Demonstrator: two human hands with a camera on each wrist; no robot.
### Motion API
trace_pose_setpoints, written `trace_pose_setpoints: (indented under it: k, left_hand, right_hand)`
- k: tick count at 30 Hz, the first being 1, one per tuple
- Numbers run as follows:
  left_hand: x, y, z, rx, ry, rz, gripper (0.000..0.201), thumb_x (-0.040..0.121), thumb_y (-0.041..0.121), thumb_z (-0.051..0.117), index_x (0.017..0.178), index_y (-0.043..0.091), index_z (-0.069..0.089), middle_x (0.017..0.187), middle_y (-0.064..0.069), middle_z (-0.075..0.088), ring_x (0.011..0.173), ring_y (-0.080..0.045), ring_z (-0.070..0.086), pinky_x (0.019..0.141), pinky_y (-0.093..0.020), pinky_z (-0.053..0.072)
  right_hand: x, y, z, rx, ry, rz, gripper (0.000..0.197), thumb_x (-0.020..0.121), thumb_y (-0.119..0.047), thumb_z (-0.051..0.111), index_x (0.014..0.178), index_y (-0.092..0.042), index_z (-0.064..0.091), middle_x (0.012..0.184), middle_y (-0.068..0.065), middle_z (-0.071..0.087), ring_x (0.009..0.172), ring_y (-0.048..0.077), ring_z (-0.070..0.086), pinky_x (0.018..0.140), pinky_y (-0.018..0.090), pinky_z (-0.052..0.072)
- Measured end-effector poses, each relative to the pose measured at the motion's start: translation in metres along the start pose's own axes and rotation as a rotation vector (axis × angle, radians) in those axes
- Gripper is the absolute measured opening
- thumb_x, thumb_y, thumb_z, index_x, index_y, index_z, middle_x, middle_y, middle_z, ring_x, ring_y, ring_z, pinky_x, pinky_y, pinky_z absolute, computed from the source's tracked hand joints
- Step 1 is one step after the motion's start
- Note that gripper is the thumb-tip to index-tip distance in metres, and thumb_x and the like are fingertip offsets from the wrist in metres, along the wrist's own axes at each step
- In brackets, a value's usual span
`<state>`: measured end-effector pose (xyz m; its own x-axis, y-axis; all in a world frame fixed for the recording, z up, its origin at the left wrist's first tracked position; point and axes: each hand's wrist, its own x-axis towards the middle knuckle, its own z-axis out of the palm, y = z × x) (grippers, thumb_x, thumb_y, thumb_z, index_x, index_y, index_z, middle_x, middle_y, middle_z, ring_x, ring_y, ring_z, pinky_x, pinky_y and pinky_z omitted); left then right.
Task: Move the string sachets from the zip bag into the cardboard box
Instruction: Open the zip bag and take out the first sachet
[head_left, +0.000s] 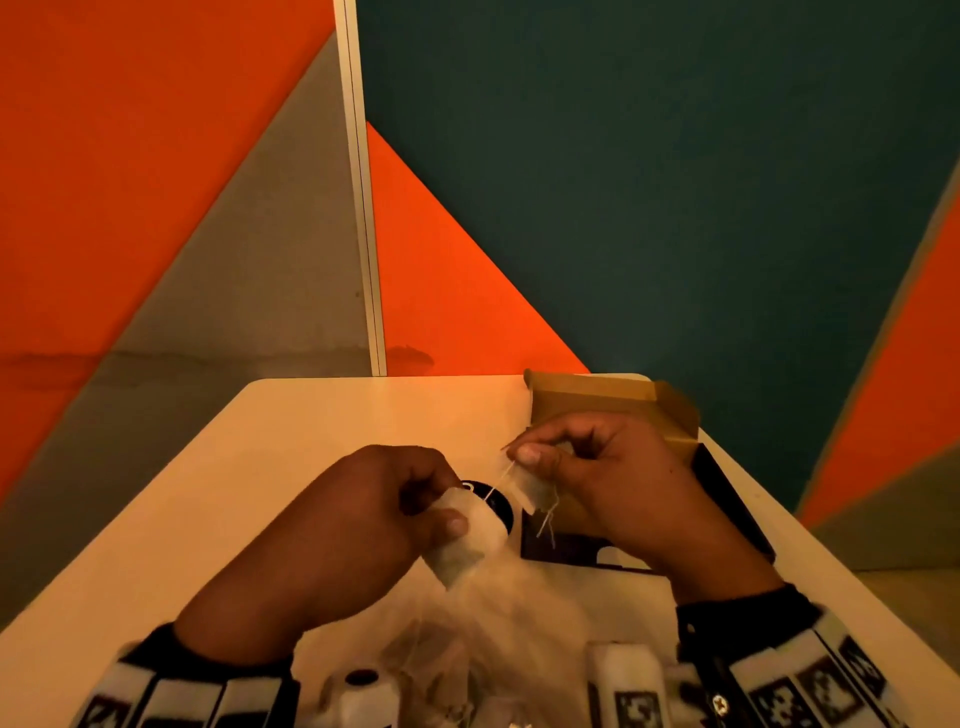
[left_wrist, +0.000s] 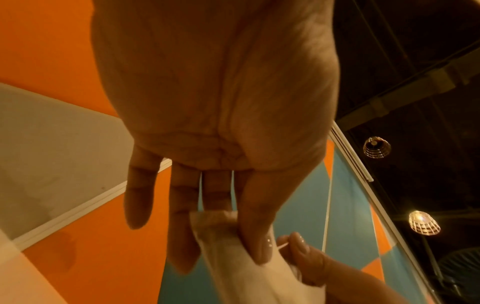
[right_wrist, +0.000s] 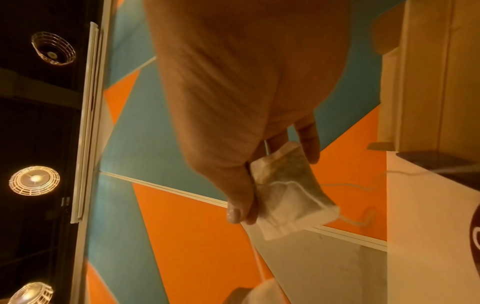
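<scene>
My right hand pinches a white string sachet between thumb and fingers, above the table and in front of the open cardboard box. In the right wrist view the sachet shows dark contents, and its string trails off loose. My left hand grips the white upper end of the zip bag; the thumb presses it against the fingers. The bag's hazy lower part hangs toward me. A thin string runs between the two hands.
The pale table stands against an orange, grey and teal wall. A flat black piece lies beside and under the box. A black round object sits between my hands. White marker-tagged devices lie at the near edge.
</scene>
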<state>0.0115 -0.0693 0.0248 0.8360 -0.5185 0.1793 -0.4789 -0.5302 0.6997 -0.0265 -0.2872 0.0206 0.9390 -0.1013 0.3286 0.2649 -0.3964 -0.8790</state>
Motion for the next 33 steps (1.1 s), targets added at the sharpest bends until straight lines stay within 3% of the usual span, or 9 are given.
trace_pose_setpoints:
  k: [3, 7, 11, 13, 16, 20, 24, 27, 33]
  left_hand:
    - [0.0, 0.001, 0.001, -0.309, -0.027, 0.046, 0.011, 0.08, 0.018, 0.078, 0.079, 0.024, 0.069, 0.082, -0.003, 0.075, 0.077, -0.012, 0.07, 0.074, -0.029, 0.054]
    - [0.003, 0.006, 0.006, -0.72, 0.177, 0.12, 0.015, 0.068, 0.015, 0.072, 0.081, 0.009, 0.067, 0.08, -0.008, 0.075, 0.076, -0.015, 0.071, 0.071, -0.02, 0.056]
    - [0.005, 0.009, 0.013, -0.868, 0.238, 0.199, 0.006, 0.071, 0.012, 0.069, 0.076, 0.016, 0.068, 0.105, -0.005, 0.076, 0.099, -0.014, 0.072, 0.077, -0.019, 0.056]
    - [0.006, 0.008, 0.015, -0.915, 0.25, 0.204, 0.007, 0.072, 0.011, 0.067, 0.078, 0.01, 0.063, 0.113, -0.002, 0.075, 0.106, -0.013, 0.07, 0.076, -0.019, 0.056]
    - [0.007, 0.007, 0.019, -0.952, 0.275, 0.209, 0.006, 0.073, 0.012, 0.068, 0.077, 0.012, 0.064, 0.098, -0.01, 0.077, 0.094, -0.019, 0.073, 0.075, -0.022, 0.057]
    - [0.009, 0.008, 0.022, -0.972, 0.393, 0.177, 0.009, 0.072, 0.01, 0.069, 0.081, 0.01, 0.065, 0.081, -0.011, 0.075, 0.075, -0.02, 0.071, 0.067, -0.022, 0.056]
    - [0.01, 0.009, 0.024, -1.029, 0.366, 0.118, 0.025, 0.072, 0.009, 0.07, 0.097, 0.01, 0.069, 0.091, -0.015, 0.077, 0.081, -0.025, 0.073, 0.069, -0.028, 0.058]
    - [0.01, 0.01, 0.029, -0.996, 0.339, 0.06, 0.025, 0.076, 0.005, 0.07, 0.102, 0.006, 0.072, 0.093, -0.015, 0.077, 0.083, -0.026, 0.074, 0.068, -0.026, 0.058]
    - [0.013, 0.008, 0.037, -0.883, 0.419, 0.009, 0.011, 0.08, 0.001, 0.074, 0.089, 0.009, 0.075, 0.089, -0.012, 0.077, 0.085, -0.029, 0.073, 0.076, -0.035, 0.058]
  right_hand:
    - [0.001, 0.001, 0.0, 0.076, 0.063, 0.004, 0.006, 0.084, -0.021, 0.076, 0.081, -0.024, 0.08, 0.085, -0.006, 0.078, 0.077, 0.004, 0.07, 0.074, 0.022, 0.056]
    - [0.003, 0.005, 0.005, 0.136, 0.04, 0.013, 0.013, 0.089, -0.019, 0.07, 0.082, -0.026, 0.079, 0.089, -0.006, 0.079, 0.088, 0.012, 0.072, 0.081, 0.031, 0.058]
    - [0.002, 0.006, 0.013, 0.154, -0.01, 0.002, 0.02, 0.092, -0.017, 0.066, 0.084, -0.028, 0.081, 0.09, -0.004, 0.079, 0.088, 0.016, 0.073, 0.076, 0.03, 0.058]
    - [0.002, 0.008, 0.019, 0.16, -0.013, 0.017, 0.02, 0.094, -0.02, 0.066, 0.088, -0.03, 0.082, 0.089, -0.001, 0.079, 0.089, 0.032, 0.073, 0.072, 0.047, 0.061]
    - [0.001, 0.009, 0.027, 0.151, -0.048, 0.018, 0.018, 0.096, -0.024, 0.064, 0.095, -0.033, 0.08, 0.09, 0.004, 0.079, 0.092, 0.061, 0.062, 0.071, 0.076, 0.05]
    - [0.002, 0.012, 0.025, 0.154, -0.031, 0.011, 0.027, 0.097, -0.009, 0.061, 0.1, -0.029, 0.08, 0.096, -0.001, 0.08, 0.094, 0.034, 0.073, 0.088, 0.059, 0.057]
    - [0.005, 0.011, 0.024, 0.232, 0.023, -0.011, 0.052, 0.1, -0.001, 0.054, 0.102, -0.049, 0.074, 0.104, -0.004, 0.078, 0.1, 0.013, 0.073, 0.081, 0.031, 0.058]
    - [0.005, 0.006, 0.028, 0.292, 0.075, -0.022, 0.055, 0.1, -0.003, 0.055, 0.119, -0.054, 0.063, 0.104, 0.018, 0.074, 0.103, 0.033, 0.071, 0.086, 0.058, 0.058]
    - [0.0, -0.001, 0.03, 0.389, 0.016, 0.001, 0.055, 0.099, -0.01, 0.058, 0.13, -0.055, 0.051, 0.103, 0.006, 0.078, 0.103, 0.059, 0.061, 0.073, 0.087, 0.038]
